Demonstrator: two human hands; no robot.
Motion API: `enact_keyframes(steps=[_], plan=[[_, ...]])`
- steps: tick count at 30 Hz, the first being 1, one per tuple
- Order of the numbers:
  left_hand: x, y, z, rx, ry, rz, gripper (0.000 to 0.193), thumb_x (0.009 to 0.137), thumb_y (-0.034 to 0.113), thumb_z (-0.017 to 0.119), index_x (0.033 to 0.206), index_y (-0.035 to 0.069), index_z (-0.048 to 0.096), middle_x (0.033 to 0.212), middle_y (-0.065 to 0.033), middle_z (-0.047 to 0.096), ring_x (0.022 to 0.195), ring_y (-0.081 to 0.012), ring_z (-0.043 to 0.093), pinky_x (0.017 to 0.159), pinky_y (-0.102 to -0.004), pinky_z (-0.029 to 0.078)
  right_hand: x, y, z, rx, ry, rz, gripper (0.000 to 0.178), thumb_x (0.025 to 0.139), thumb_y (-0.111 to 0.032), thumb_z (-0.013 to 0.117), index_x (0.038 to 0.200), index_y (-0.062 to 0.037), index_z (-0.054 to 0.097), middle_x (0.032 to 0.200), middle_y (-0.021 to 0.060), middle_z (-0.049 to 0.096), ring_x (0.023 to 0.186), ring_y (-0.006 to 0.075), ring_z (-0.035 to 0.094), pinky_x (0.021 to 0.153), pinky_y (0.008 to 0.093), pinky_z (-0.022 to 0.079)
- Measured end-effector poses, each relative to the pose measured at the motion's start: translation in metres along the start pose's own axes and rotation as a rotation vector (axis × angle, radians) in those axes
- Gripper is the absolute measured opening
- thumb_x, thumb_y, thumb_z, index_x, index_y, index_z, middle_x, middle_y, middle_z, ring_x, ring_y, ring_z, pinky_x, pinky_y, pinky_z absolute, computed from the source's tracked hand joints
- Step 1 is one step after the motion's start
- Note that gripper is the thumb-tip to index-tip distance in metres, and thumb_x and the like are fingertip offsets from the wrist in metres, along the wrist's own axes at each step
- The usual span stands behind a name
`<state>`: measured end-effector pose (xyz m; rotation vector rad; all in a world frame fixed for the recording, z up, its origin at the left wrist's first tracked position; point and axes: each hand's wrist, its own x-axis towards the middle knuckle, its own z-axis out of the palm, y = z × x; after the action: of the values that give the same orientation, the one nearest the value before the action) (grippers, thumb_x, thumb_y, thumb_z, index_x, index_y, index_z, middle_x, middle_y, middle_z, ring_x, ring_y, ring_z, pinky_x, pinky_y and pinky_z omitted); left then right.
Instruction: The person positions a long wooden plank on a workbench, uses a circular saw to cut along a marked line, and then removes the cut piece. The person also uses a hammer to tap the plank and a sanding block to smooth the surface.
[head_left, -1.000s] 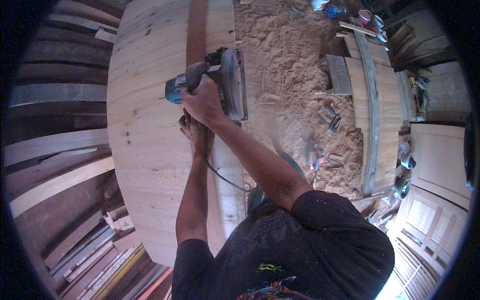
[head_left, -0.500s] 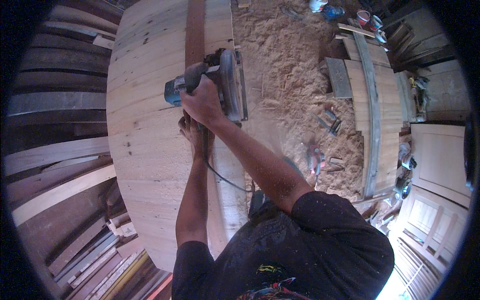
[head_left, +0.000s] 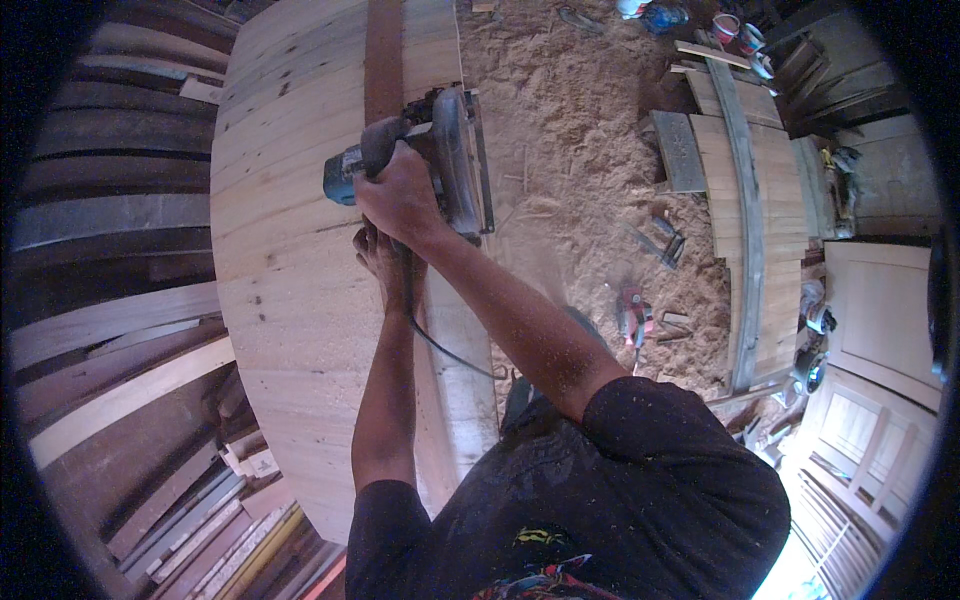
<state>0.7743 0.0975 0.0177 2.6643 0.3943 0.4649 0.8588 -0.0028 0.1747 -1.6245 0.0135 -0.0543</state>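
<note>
Near the right edge of a large pale wooden panel [head_left: 290, 330], my right hand [head_left: 402, 205] is closed around the dark handle of a circular saw [head_left: 455, 160]. The saw has a blue motor end to the left and a rounded grey guard to the right. Just behind it, my left hand [head_left: 385, 265] lies on a long reddish-brown wood strip [head_left: 383, 60], with the visible fingers apart at the strip's left side. Part of the left hand is hidden under the right wrist. The saw's cord [head_left: 445, 350] runs back toward my body. The blade is out of sight.
Stacked boards [head_left: 120, 215] line the left side. Sawdust [head_left: 560, 130] covers the floor at right, where a red power tool [head_left: 632, 312] lies. Farther right are joined planks [head_left: 775, 200] and a panelled door [head_left: 880, 300]. Buckets [head_left: 726, 27] stand at the far right.
The saw and my right hand have moved slightly forward along the strip. My left hand stays at about the same place on it.
</note>
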Motion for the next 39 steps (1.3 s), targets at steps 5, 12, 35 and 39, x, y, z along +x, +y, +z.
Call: enact_keyframes(steps=[5,12,35,39], plan=[[0.009,0.002,0.004,0.061,-0.009,-0.008,0.076,0.076,0.034,0.079,0.142,0.013,0.05,0.152,-0.0115,0.046,0.121,-0.0374,0.043,0.095,-0.0536,0.036,0.011,0.006,0.004,-0.014,-0.02,0.024,0.028,0.076,-0.013,0.071,0.089,0.0093,0.06,0.077,0.0254,0.069,0.082,0.0374,0.073,0.074,0.0421,0.055],[0.024,0.013,0.004,0.046,-0.018,-0.009,0.077,0.076,0.034,0.079,0.143,0.014,0.048,0.15,-0.0102,0.047,0.12,-0.0379,0.044,0.094,-0.0535,0.037,0.027,0.01,0.007,0.008,0.002,0.006,0.027,0.076,-0.013,0.071,0.088,0.009,0.061,0.078,0.0248,0.07,0.081,0.0346,0.074,0.073,0.041,0.056],[0.08,0.013,0.026,-0.208,-0.079,-0.205,0.077,0.073,0.029,0.08,0.141,0.011,0.047,0.152,-0.0105,0.043,0.12,-0.0367,0.044,0.097,-0.0521,0.037,0.084,0.001,0.007,0.012,-0.056,0.037,0.029,0.078,-0.013,0.073,0.094,0.0076,0.061,0.082,0.0244,0.07,0.084,0.0376,0.073,0.074,0.0429,0.057],[0.082,0.005,0.032,-0.404,-0.035,-0.21,0.074,0.074,0.028,0.079,0.139,0.011,0.048,0.147,-0.0107,0.046,0.119,-0.0374,0.043,0.096,-0.0513,0.036,0.089,-0.006,0.006,-0.02,-0.064,0.042,0.031,0.078,-0.014,0.073,0.095,0.0079,0.061,0.086,0.0272,0.07,0.09,0.0411,0.072,0.079,0.0446,0.056]])
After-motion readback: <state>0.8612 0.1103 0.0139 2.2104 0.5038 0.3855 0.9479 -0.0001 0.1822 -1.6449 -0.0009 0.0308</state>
